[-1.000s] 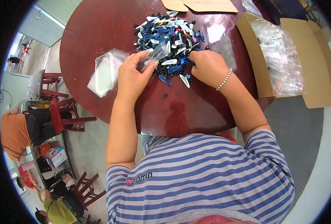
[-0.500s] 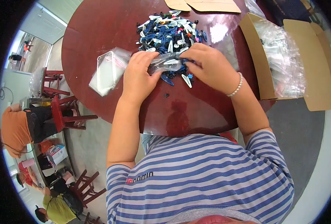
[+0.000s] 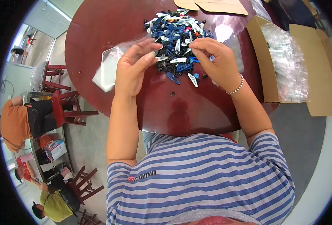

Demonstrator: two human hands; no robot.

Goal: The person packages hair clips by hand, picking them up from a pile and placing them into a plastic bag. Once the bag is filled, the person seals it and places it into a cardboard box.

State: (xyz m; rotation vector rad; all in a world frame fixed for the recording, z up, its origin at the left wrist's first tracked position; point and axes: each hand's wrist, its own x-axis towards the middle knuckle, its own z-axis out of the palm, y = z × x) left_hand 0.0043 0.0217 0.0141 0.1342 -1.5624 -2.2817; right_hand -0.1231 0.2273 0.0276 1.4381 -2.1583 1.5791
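Observation:
My left hand (image 3: 134, 63) is above the left side of a heap of hair clips (image 3: 173, 32), its thumb and blurred fingers apart. No held thing shows between them. On the right, my right hand (image 3: 218, 62) is over the heap's edge with thumb and forefinger tips pinched together. What they hold, if anything, is too small to make out. The heap mixes white and blue snap clips with small black claw clips. A white snap clip (image 3: 193, 80) and a blue snap clip (image 3: 173, 78) lie at its near edge.
A white rectangular frame (image 3: 105, 71) lies on clear plastic bags, left of my left hand. An open cardboard box (image 3: 261, 60) of clear packets (image 3: 285, 63) stands at the right. Flat cardboard (image 3: 222, 5) lies at the table's far side. Other people and red stools are at the left.
The clear bag with clips that both hands held is no longer seen between them. My left hand has loosened its fingers, and the hands have moved slightly apart.

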